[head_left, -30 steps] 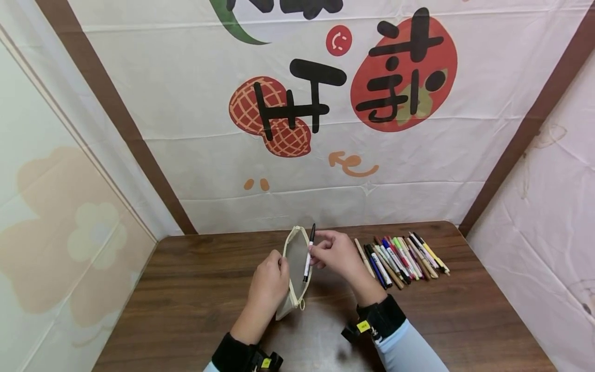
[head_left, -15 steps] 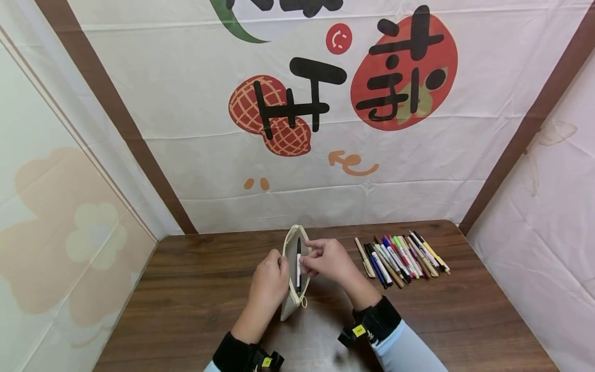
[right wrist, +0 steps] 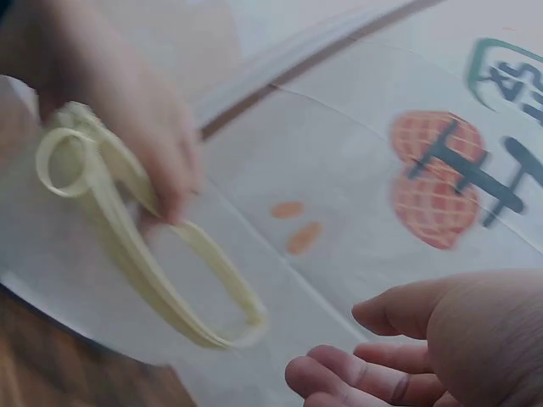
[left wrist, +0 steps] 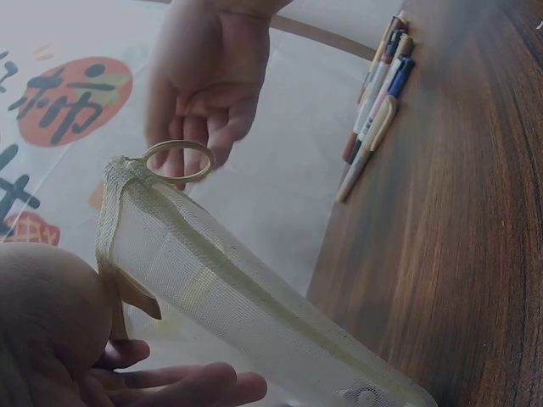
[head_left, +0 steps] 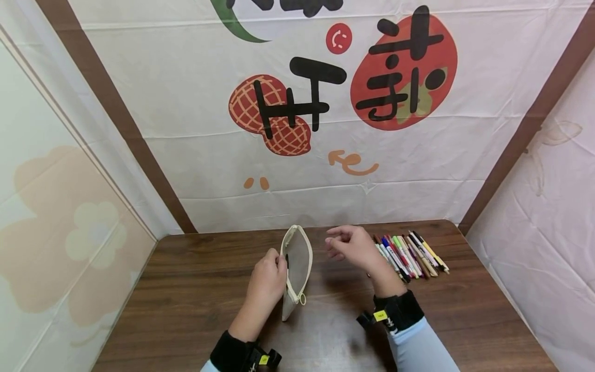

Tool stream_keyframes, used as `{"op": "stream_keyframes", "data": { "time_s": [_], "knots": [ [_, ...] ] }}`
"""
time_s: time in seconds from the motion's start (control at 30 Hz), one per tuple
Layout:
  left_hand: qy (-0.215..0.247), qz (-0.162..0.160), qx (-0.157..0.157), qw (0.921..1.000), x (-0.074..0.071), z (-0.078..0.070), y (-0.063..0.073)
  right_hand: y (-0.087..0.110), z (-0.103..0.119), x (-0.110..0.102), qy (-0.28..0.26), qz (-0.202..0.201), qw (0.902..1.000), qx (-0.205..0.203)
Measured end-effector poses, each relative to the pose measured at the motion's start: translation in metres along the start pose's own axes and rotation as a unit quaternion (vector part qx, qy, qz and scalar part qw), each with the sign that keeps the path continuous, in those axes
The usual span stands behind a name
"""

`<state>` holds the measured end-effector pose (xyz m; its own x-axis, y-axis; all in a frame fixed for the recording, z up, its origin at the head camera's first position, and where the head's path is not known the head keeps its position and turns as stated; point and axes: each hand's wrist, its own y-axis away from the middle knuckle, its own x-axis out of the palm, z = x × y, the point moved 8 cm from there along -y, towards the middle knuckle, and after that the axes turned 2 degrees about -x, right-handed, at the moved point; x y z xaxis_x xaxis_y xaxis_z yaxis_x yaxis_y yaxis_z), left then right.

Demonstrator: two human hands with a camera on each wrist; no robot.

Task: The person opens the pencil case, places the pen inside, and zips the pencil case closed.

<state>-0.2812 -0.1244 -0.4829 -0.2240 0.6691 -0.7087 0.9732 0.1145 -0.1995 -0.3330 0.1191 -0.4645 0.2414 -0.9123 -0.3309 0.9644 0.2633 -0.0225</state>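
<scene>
Upright over the table, a pale mesh zipper pouch has its cream-edged mouth spread wide. My left hand pinches its left rim, thumb on the inside. At that rim a small dark tip shows inside the pouch; the rest of the marker is hidden. Level with the mouth, my right hand hovers to the right, fingers loosely bent and holding nothing. In the left wrist view the pouch slants down from the left hand, a ring pull at its top corner. The right wrist view shows bare right fingertips.
Several pens and markers lie side by side at the right, partly behind the right forearm. The brown wooden table ends at a white printed cloth at the back. More cloth panels stand at both sides.
The black-and-white marker has gone from the right fingers into the pouch. My right hand has let it go and moved right, towards the pens. The left hand keeps its grip.
</scene>
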Motion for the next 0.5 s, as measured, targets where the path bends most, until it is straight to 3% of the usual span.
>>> {"op": "stream_keyframes", "data": {
  "time_s": [0.1,0.33,0.5],
  "knots": [
    [0.000,0.002,0.000,1.0000,-0.001,0.001,0.000,0.002,0.000,-0.021,0.013,-0.016,0.9998,0.002],
    [0.008,0.011,0.007,0.9999,0.000,0.002,-0.002,0.009,-0.008,-0.072,0.117,-0.078,0.9897,0.025],
    [0.013,0.019,0.004,0.9997,0.000,0.005,-0.003,0.014,-0.022,-0.102,0.140,-0.098,0.9838,0.054]
  ]
}}
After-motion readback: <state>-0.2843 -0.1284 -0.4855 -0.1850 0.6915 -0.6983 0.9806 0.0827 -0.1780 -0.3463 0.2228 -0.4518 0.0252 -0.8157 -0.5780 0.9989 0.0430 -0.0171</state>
